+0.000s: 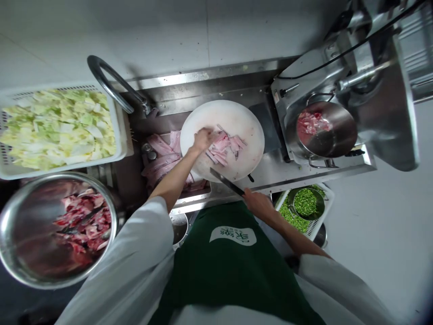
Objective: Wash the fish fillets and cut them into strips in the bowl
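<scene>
The meat (221, 146) lies in cut strips about the middle of the board (245, 119), whose near rim is close to the counter's (274, 174) front edge. It looks light, soft and slippery, likely to bend and slide; a broad pinch across a strip's thick part should hold best. The left hand (203, 139) reaches in from the board's left edge, fingers bent beside the meat; whether they grip, I cannot tell. The right hand (257, 203) wraps the knife's (226, 180) handle, blade slanting over the near rim.
</scene>
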Motion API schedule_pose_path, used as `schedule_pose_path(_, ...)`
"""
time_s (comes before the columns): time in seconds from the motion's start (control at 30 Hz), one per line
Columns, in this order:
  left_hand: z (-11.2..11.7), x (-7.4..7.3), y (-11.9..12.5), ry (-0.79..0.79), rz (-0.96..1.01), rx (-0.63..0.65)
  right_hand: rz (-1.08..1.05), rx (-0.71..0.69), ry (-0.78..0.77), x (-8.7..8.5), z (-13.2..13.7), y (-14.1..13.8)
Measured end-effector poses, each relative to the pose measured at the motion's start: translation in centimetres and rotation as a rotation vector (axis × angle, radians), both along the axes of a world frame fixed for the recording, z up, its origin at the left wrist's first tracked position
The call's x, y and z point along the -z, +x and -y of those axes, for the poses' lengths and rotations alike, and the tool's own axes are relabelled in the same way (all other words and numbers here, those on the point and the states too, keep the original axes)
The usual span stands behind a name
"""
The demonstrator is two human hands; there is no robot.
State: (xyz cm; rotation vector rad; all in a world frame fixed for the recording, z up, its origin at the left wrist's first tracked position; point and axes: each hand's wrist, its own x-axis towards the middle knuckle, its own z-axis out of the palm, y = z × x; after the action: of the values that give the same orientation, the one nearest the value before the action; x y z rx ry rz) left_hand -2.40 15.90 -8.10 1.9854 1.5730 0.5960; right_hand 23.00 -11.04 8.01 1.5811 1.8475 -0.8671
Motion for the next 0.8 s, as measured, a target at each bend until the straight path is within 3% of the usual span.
schedule_pose_path(0.1, -2.2, 0.1, 5.4, -0.115, -0.113, 0.073, -0.100, -0.010, 0.040, 1.4, -1.6, -3.2)
schedule_pose_path(0.2, -2.0, -0.8, 7.6, -0.214, -0.133, 0.144, -0.162, 0.013, 0.089, 2.7, -2.9, -5.4)
schedule_pose_path(0.33, -1.1, -4.8, 4.9, -0.194, 0.132, 0.188, -0.255, 0.065, 0.116, 3.6, -5.3, -7.5)
schedule_pose_path(0.43, 0.4, -8.6, 0.6, -0.099, 0.411, -0.030, -0.295, 0.176, 0.165, 4.0, -7.7, -8.2)
schedule_pose_path(0.5, 2.8, -10.0, -1.7, 0.006, 0.510, -0.234, -0.284, 0.254, 0.201, 4.2, -9.1, -8.0)
schedule_pose_path(0.57, 6.3, -9.7, -2.6, 0.085, 0.515, -0.414, -0.262, 0.289, 0.228, 4.3, -10.0, -7.2)
schedule_pose_path(0.63, 10.4, -7.8, -2.0, 0.077, 0.472, -0.540, -0.243, 0.277, 0.247, 4.2, -10.3, -6.3)
schedule_pose_path(0.73, 15.2, -4.2, -0.2, 0.061, 0.297, -0.568, -0.184, 0.223, 0.238, 3.7, -10.0, -5.5)
schedule_pose_path(0.8, 16.8, -2.6, 0.1, 0.148, 0.172, -0.552, -0.134, 0.183, 0.232, 3.2, -9.6, -5.4)
